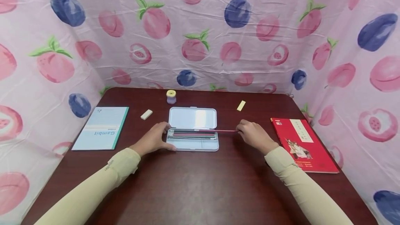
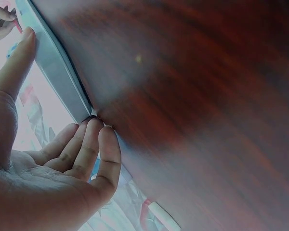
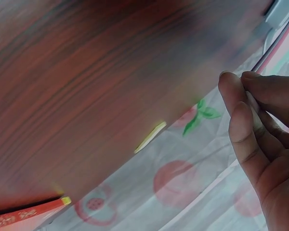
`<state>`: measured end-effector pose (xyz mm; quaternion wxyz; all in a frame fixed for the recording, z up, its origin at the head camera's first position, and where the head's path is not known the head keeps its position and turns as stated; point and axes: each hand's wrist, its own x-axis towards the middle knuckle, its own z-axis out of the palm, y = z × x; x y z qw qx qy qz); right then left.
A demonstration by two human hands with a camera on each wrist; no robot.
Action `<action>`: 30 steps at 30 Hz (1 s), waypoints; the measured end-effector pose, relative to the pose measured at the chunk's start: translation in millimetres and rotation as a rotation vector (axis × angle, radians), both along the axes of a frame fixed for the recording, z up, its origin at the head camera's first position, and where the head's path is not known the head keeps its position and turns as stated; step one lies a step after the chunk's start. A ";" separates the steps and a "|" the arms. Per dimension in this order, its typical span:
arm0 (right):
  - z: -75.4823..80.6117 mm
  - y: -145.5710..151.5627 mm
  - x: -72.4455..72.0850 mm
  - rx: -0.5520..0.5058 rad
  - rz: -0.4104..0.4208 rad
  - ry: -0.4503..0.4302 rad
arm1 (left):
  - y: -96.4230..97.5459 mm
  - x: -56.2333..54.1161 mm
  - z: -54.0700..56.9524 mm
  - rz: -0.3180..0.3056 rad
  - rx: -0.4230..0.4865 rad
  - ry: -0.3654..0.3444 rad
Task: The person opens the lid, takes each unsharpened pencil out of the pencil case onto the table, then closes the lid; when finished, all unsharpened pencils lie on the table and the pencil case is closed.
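A white pencil case (image 1: 187, 145) lies open on the table, its lid (image 1: 182, 118) tipped back away from me. Several pencils (image 1: 190, 135) lie in its rear compartment. My left hand (image 1: 155, 137) spans the case's left end, holding it with the thumb at the front edge and the fingers at the back corner. To the right of the case, my right hand (image 1: 252, 134) pinches one end of a thin red pencil (image 1: 225, 131). The pencil stretches left over the case near the hinge. In the right wrist view thumb and fingertips meet at the pencil's (image 3: 274, 48) end.
A white eraser (image 1: 146, 114), a yellow-topped small jar (image 1: 171, 97) and a yellow strip (image 1: 241, 105) stand or lie behind the hands. A light blue notebook (image 1: 101, 127) is at the left, a red book (image 1: 304, 145) at the right. Patterned curtain surrounds the table (image 1: 187, 190).
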<state>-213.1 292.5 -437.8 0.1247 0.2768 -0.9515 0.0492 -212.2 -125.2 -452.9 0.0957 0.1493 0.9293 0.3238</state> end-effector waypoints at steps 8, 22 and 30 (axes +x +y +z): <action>1.5 16.1 1.9 -0.009 -0.024 -0.014 | -0.5 -1.4 -1.4 -0.001 0.001 0.003; 4.9 32.1 5.3 -0.014 -0.059 -0.036 | -0.6 -1.6 -0.1 0.001 0.002 0.003; 5.1 50.4 8.6 -0.043 -0.087 -0.084 | -0.6 -2.6 -2.7 -0.012 0.002 0.011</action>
